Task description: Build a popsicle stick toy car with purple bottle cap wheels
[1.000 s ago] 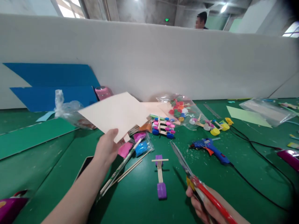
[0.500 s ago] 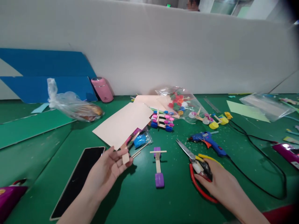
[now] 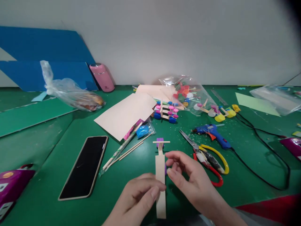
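A strip of cream card (image 3: 161,169) stretches lengthwise in front of me. My left hand (image 3: 141,196) pinches it near the middle between thumb and fingers. Just right of the strip, my right hand (image 3: 189,180) has its fingers bent and apart, with nothing seen in them. Beyond and partly behind the card lies a small model of wooden sticks (image 3: 160,149) with a purple block (image 3: 160,140) at its far end and a thin crossbar. Its near purple block is mostly hidden. Scissors (image 3: 202,155) with red and yellow handles lie to the right.
A phone (image 3: 83,168) lies at left, near wooden sticks (image 3: 131,150) and a large card sheet (image 3: 127,116). Farther back are a pink bottle (image 3: 102,78), a stick model with pink and blue parts (image 3: 166,112) and a plastic bag (image 3: 183,91). At right sits a blue glue gun (image 3: 213,135) with its cord.
My right hand has let go of the scissors, now lying on the table, and moved left. My left hand has come rightward with the card, now held over the near end of the stick model.
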A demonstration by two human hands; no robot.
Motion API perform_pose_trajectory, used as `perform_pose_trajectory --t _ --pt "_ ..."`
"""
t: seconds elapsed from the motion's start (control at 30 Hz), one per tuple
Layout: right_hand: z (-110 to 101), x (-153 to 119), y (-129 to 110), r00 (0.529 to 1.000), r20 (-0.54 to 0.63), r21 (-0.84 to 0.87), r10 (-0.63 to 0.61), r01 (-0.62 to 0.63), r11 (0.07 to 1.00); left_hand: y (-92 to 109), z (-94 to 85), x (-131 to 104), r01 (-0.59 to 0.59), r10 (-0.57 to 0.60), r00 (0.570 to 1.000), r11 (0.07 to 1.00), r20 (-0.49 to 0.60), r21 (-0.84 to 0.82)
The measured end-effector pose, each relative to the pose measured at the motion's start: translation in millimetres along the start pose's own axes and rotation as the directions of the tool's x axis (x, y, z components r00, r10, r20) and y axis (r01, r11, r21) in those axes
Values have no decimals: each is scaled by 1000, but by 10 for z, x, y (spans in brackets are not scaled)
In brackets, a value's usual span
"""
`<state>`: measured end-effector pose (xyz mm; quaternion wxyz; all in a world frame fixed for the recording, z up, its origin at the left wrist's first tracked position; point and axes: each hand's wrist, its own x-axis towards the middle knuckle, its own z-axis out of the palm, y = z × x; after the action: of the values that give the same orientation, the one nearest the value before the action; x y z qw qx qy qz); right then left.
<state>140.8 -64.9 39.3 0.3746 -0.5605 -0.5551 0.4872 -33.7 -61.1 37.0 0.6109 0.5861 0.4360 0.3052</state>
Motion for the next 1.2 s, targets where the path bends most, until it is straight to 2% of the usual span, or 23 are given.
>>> perform_pose_trajectory --t 0.1,0.2,0.3,0.4,0.6,0.7,0.77,0.83,0.9,0.97,1.07,1.13,1.2 --pt "47 86 22 998 52 122 23 -29 992 -23 -2 51 -23 22 993 1000 118 4" --pt "42 141 43 999 13 170 51 -52 984 -65 -5 62 54 -41 992 992 116 -115" --pt "38 164 60 994 -73 197 81 -65 978 -95 -7 59 139 -118 989 936 84 -324" --pt "40 172 84 986 -137 223 91 -59 973 -88 -4 63 182 -173 983 892 59 -414" --pt "46 163 117 963 -256 296 88 -9 955 -70 34 71 157 -135 987 920 85 -359" --pt "16 87 183 958 -257 342 130 -35 939 -88 31 50 57 -65 997 981 -39 -187" --pt "-33 5 257 973 -186 351 135 -63 934 -85 6 33 -25 23 992 1000 -125 -14" --pt "-99 -79 319 987 -105 294 125 -89 952 -58 -28 26 -97 118 983 984 -140 148" --pt "-161 -144 328 989 -96 178 112 -93 980 -7 -55 39 -158 183 981 953 -72 258" --pt "-192 -181 270 997 -58 42 56 -54 998 61 -57 73 -198 195 980 924 42 327" --pt "-152 -186 130 980 187 -105 -61 82 991 162 -24 148 -222 151 966 897 208 382" --pt "-87 -167 74 945 315 -134 -89 137 981 208 -4 198 -223 129 959 893 254 391" --pt "-24 -136 76 940 335 -123 -63 110 986 228 -8 237 -204 125 964 915 235 348"
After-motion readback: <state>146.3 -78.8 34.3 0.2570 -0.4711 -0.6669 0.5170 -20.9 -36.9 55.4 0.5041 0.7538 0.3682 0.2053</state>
